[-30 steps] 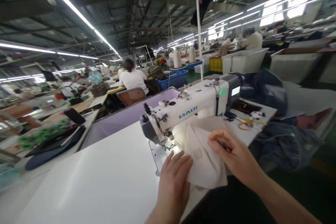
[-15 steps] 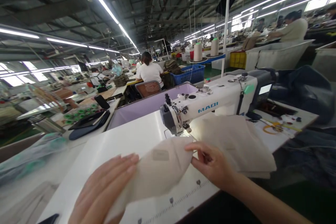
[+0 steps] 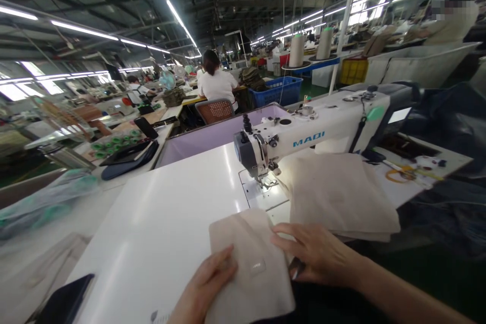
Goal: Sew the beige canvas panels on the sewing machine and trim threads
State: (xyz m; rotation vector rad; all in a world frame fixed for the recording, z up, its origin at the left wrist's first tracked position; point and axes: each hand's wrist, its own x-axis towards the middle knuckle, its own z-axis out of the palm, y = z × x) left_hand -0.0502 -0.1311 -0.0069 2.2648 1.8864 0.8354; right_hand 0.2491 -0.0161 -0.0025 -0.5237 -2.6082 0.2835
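A beige fabric piece [image 3: 246, 243] with a small rectangular label is at the front edge of the white sewing table, below the sewing machine [image 3: 307, 134]. My left hand [image 3: 207, 281] grips its left side, thumb on top and the other fingers partly hidden. On the opposite edge, my right hand [image 3: 319, 253] is closed with its fingertips at the cloth. A small dark metal tool [image 3: 296, 267] shows under that palm, mostly hidden, so its kind is unclear. The presser foot [image 3: 264, 181] stands apart from the piece I hold.
A stack of beige fabric pieces [image 3: 341, 197] lies right of the needle. Beyond it are yellow-handled scissors [image 3: 400, 174]. A dark phone [image 3: 64, 301] rests at the lower left. Behind the table stands a lilac-lined bin [image 3: 201, 144], and a seated person [image 3: 218, 83] faces away.
The fabric piece has come away from the needle area toward me and turned more upright. Both hands moved with it, the left one rightward. The dark tool now shows at my right hand.
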